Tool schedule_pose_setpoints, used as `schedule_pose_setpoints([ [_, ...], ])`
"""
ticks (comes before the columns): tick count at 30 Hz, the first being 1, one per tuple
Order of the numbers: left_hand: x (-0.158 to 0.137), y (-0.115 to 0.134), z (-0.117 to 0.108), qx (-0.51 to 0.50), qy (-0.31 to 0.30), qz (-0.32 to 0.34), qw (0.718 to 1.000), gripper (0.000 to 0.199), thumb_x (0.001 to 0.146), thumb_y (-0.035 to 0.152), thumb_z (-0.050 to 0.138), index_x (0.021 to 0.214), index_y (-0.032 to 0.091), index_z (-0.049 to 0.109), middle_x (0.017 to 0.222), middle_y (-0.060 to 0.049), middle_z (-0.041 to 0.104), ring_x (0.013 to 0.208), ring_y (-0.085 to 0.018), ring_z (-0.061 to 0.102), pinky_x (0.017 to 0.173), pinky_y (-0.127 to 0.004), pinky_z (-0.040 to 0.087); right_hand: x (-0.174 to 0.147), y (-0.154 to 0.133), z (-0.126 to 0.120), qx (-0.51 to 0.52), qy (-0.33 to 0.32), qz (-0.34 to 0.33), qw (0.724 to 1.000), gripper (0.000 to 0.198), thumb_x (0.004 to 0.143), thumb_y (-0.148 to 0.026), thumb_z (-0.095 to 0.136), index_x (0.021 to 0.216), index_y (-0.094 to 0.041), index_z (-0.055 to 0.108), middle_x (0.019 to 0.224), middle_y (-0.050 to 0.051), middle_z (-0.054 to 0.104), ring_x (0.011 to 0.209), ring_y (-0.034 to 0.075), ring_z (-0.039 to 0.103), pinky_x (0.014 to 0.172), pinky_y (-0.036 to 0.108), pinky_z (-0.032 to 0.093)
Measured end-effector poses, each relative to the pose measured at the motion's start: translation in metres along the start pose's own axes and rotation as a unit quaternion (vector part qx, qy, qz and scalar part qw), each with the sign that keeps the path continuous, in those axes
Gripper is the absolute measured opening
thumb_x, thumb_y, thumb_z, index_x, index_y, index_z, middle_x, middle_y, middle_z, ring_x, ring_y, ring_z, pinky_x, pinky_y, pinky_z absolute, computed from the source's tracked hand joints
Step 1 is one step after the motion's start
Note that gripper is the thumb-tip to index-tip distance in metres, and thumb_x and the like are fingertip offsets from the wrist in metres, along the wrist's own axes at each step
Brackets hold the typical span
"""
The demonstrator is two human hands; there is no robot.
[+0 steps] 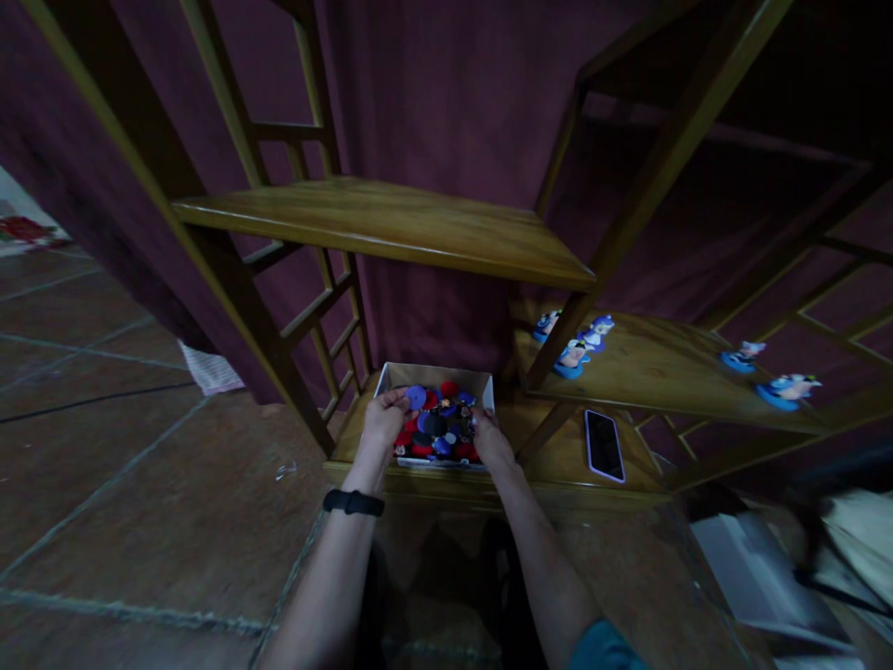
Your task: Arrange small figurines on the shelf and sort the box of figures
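White open-topped cardboard box (401, 375): I have it at the left end of the brown wooden bottom board (562, 461), close to the front edge.
Box contents: a jumble of small red, blue and black pieces (434, 425), many of them round.
Round violet-blue disc (415, 397): at the box's back left corner, in the left hand.
Left hand (388, 416): my view shows thumb and fingers pinched on the disc's left edge.
Right hand (486, 434): at the box's right edge, fingers reaching in among the pieces; I cannot tell whether they grip one.
Black wristband (353, 502): on the left wrist.
Dark-screened phone with a pale lilac rim (604, 447): towards the bottom board's front right corner.
Raised wooden right shelf (662, 363): I count three small blue-and-violet figures (595, 332) by its left edge, two blue-based figures (788, 391) towards its right edge.
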State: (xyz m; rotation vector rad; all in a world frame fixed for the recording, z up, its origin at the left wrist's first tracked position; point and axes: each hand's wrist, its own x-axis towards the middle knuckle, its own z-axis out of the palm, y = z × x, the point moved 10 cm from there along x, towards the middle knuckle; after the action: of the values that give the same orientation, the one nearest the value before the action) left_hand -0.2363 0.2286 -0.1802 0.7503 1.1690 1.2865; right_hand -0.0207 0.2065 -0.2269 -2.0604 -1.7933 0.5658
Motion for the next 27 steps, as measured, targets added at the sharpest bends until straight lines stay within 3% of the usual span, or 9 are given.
schedule_pose_setpoints([
  [3,-0.001,0.0,-0.001,-0.003,0.005,-0.002,1.0,0.016,0.061,0.012,0.064,0.077,0.011,0.066,0.071,-0.005,0.066,0.061,-0.011,0.059,0.06,-0.023,0.05,0.004,0.005,-0.016,0.011,0.074,0.005,0.997,0.059,0.078,-0.004,0.038,0.134,-0.024,0.035,0.131,0.009,0.043,0.114,0.019,0.049,0.094,0.029,0.037],
  [5,-0.002,0.001,-0.001,-0.003,0.006,-0.005,1.0,0.016,0.062,0.011,0.065,0.078,0.011,0.066,0.071,-0.005,0.066,0.06,-0.011,0.059,0.06,-0.023,0.05,0.006,0.005,-0.019,0.025,0.086,-0.007,0.996,0.055,0.077,-0.004,0.039,0.127,-0.025,0.044,0.124,0.008,0.05,0.109,0.019,0.051,0.093,0.028,0.038],
  [9,-0.001,0.001,-0.004,-0.005,0.019,-0.01,1.0,0.015,0.061,0.012,0.066,0.077,0.01,0.066,0.07,-0.005,0.066,0.059,-0.011,0.058,0.058,-0.023,0.049,0.01,-0.001,-0.007,0.076,0.043,-0.037,0.995,0.04,0.079,-0.006,0.039,0.105,-0.027,0.062,0.104,0.004,0.061,0.099,0.018,0.055,0.09,0.031,0.041],
  [13,0.0,0.001,-0.005,-0.006,0.02,-0.009,1.0,0.016,0.061,0.01,0.064,0.077,0.009,0.066,0.07,-0.005,0.066,0.056,-0.01,0.057,0.057,-0.023,0.049,0.007,-0.017,0.011,0.112,-0.008,-0.088,0.99,0.043,0.075,-0.003,0.044,0.104,-0.027,0.063,0.116,0.001,0.059,0.109,0.017,0.051,0.096,0.03,0.037],
  [17,0.001,0.001,-0.005,-0.003,0.014,-0.002,1.0,0.019,0.061,0.009,0.062,0.08,0.009,0.066,0.069,-0.004,0.065,0.056,-0.01,0.057,0.055,-0.022,0.048,0.005,-0.029,0.032,0.08,-0.06,-0.12,0.988,0.055,0.067,0.003,0.048,0.112,-0.027,0.059,0.125,0.002,0.055,0.116,0.019,0.048,0.1,0.032,0.034],
  [21,0.001,0.001,-0.007,-0.007,0.013,0.0,1.0,0.019,0.06,0.01,0.063,0.079,0.009,0.066,0.07,-0.005,0.065,0.057,-0.01,0.057,0.056,-0.022,0.049,0.005,-0.031,0.042,0.05,-0.072,-0.126,0.988,0.06,0.065,0.005,0.047,0.114,-0.027,0.057,0.128,0.002,0.052,0.118,0.019,0.046,0.102,0.033,0.031],
  [27,0.001,0.002,-0.007,-0.002,0.013,-0.001,1.0,0.018,0.061,0.011,0.065,0.079,0.01,0.066,0.071,-0.004,0.065,0.057,-0.01,0.057,0.057,-0.023,0.049,0.003,-0.025,0.038,0.037,-0.049,-0.094,0.994,0.048,0.068,-0.004,0.054,0.11,-0.026,0.059,0.126,0.006,0.045,0.119,0.021,0.044,0.1,0.032,0.033],
])
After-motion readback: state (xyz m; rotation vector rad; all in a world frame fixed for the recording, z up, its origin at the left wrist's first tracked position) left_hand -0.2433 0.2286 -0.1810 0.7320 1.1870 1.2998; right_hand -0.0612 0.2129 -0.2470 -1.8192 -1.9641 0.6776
